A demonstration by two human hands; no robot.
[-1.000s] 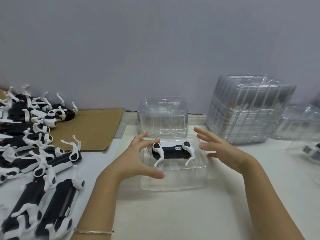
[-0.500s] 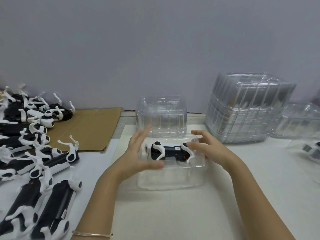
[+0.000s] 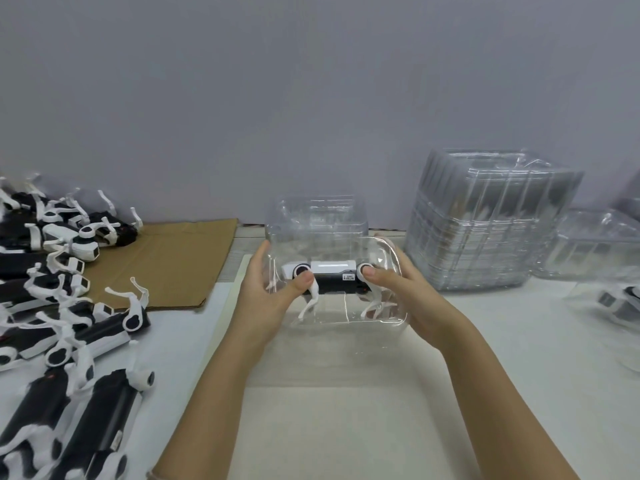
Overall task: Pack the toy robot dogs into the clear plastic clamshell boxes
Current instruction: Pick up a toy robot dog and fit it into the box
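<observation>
A black-and-white toy robot dog (image 3: 332, 278) sits inside a clear plastic clamshell box (image 3: 346, 317), which is lifted off the table and tilted toward me. My left hand (image 3: 270, 299) grips the box's left side with the thumb pressed near the dog's front hip. On the right side, my right hand (image 3: 412, 299) holds the box with its thumb on the dog's rear hip. The box's other half (image 3: 315, 220) stands up behind the dog.
Several loose toy dogs (image 3: 65, 306) lie heaped at the left, partly on a brown cardboard sheet (image 3: 173, 265). A tall stack of empty clamshells (image 3: 485, 220) stands at the right, with more clear boxes (image 3: 595, 244) and a packed dog (image 3: 620, 303) beyond it.
Both hands have closed onto the sides of the clamshell box and raised it, tilting it toward me. The dog inside has turned with it so its legs hang downward.
</observation>
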